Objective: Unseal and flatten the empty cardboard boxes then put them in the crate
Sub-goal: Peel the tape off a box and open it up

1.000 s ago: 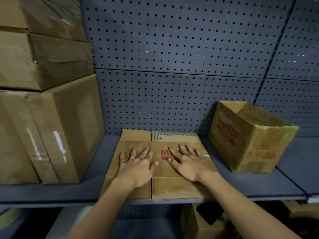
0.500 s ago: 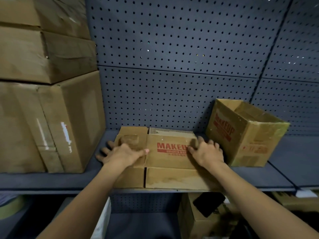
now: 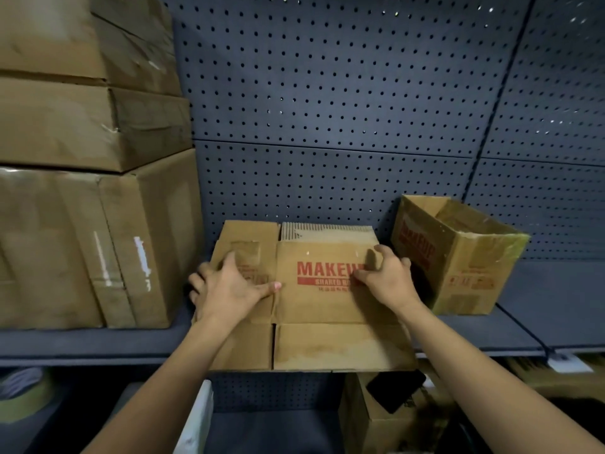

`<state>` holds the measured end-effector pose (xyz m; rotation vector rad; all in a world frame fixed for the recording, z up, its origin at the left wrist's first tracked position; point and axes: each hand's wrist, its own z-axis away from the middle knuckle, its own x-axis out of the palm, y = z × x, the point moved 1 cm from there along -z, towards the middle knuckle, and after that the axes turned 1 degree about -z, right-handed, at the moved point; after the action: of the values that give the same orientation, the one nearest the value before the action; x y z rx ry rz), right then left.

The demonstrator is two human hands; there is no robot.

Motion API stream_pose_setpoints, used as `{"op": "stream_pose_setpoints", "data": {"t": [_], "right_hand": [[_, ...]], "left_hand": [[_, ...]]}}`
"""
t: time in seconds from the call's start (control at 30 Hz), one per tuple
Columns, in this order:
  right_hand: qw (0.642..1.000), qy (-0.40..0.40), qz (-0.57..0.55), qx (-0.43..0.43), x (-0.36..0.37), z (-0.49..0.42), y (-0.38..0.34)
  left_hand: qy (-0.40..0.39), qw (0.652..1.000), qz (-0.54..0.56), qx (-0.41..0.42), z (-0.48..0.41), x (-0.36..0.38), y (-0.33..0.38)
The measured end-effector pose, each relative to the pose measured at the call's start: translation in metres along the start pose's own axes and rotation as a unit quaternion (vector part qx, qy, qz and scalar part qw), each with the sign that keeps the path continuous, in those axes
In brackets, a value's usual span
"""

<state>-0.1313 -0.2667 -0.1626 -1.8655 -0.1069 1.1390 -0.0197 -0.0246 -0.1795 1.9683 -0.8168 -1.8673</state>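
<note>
A flattened brown cardboard box with red "MAKEUP" print lies on the dark shelf, its front flaps hanging over the shelf's edge. My left hand grips its left side, fingers curled under the edge and thumb on top. My right hand grips its right side near the print, fingers wrapped around the edge. An open, standing "MAKEUP" box sits tilted just to the right. No crate is in view.
Large sealed cartons are stacked at the left of the shelf. A blue pegboard wall backs it. Below the shelf stand another open box holding a black object, a white item and a tape roll.
Both hands went from lying flat on top of the flattened box to its left and right edges, where they now grip it. The view has come closer.
</note>
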Motion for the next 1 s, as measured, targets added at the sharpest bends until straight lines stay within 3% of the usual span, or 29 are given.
{"op": "stream_pose_setpoints", "data": {"t": [0.23,0.5,0.73,1.0], "right_hand": [[0.996,0.058,0.015,-0.064,-0.030,0.040,-0.029],[0.979,0.170,0.077,-0.079,-0.102,0.098,-0.039],[0.971,0.213,0.111,0.007,-0.184,0.145,0.005],[0.936,0.262,0.138,0.191,-0.287,0.212,0.116]], "left_hand": [[0.054,0.996,0.062,0.034,0.034,-0.036,0.009],[0.092,0.980,0.127,0.119,0.092,-0.076,0.053],[0.059,0.965,0.146,0.211,0.139,-0.052,0.121],[-0.062,0.930,0.162,0.325,0.218,0.050,0.229]]}}
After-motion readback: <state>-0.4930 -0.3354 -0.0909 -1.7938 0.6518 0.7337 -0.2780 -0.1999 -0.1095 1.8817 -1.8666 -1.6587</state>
